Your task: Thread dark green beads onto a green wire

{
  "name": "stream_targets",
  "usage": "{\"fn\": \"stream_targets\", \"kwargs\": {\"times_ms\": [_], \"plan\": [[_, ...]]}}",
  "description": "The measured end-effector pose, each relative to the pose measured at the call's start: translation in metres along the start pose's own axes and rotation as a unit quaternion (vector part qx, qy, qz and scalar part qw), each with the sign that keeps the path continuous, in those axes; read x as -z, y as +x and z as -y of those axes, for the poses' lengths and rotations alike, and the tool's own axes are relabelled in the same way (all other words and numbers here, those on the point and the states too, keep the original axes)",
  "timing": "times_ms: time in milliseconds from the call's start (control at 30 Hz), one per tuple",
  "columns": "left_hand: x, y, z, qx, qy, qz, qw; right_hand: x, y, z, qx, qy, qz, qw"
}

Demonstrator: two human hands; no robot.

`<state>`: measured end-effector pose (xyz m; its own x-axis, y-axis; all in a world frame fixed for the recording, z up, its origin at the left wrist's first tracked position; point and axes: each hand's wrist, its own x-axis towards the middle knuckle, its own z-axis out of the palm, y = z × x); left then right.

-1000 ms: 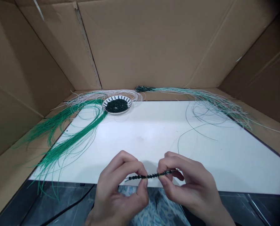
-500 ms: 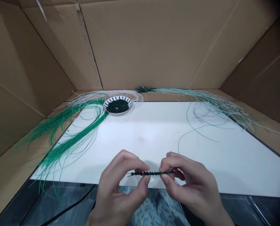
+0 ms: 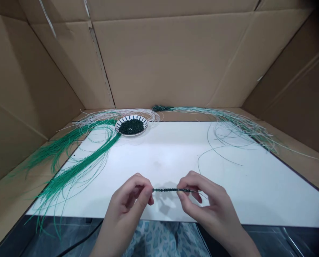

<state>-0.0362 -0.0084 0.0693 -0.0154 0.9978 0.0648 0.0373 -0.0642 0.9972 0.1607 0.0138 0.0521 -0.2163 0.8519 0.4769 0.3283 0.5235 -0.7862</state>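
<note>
Left hand (image 3: 128, 203): firm pinch, thumb pressed against curled fingers, closed on one end of a short twisted wire strand of dark beads (image 3: 171, 190). Right hand (image 3: 202, 203): matching pinch on the opposite end, thumb and forefinger pressed together, remaining fingers loosely curled, thin bare wire tail poking out past the grip. Strand straight and level, between both hands, just above a white board (image 3: 175, 157). Farther off: small white plate (image 3: 118, 125) with black-patterned rim, heaped with dark green beads (image 3: 131, 126). Loose sweeps of fine green wire (image 3: 76, 171) and pale wire (image 3: 105, 114) fanned across the board's far corners, all inside a corrugated cardboard box (image 3: 159, 60).
</note>
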Motion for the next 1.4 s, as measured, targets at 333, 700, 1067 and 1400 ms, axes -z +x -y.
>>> {"fn": "stream_targets", "kwargs": {"times_ms": [333, 700, 1067, 1400], "plan": [[-0.004, 0.010, 0.015, 0.011, 0.045, 0.060, 0.997, -0.022, 0.011, 0.001, 0.075, 0.082, 0.045, 0.993], [-0.010, 0.007, 0.017, 0.013, 0.003, 0.021, 1.000, -0.023, 0.010, 0.000, 0.040, 0.065, 0.027, 0.997], [-0.006, 0.013, 0.016, 0.040, -0.058, 0.025, 0.997, -0.025, 0.013, -0.005, 0.033, 0.096, 0.013, 0.995], [-0.013, 0.009, 0.015, 0.067, 0.010, 0.028, 0.997, -0.026, 0.005, -0.011, 0.073, -0.025, 0.028, 0.997]]}}
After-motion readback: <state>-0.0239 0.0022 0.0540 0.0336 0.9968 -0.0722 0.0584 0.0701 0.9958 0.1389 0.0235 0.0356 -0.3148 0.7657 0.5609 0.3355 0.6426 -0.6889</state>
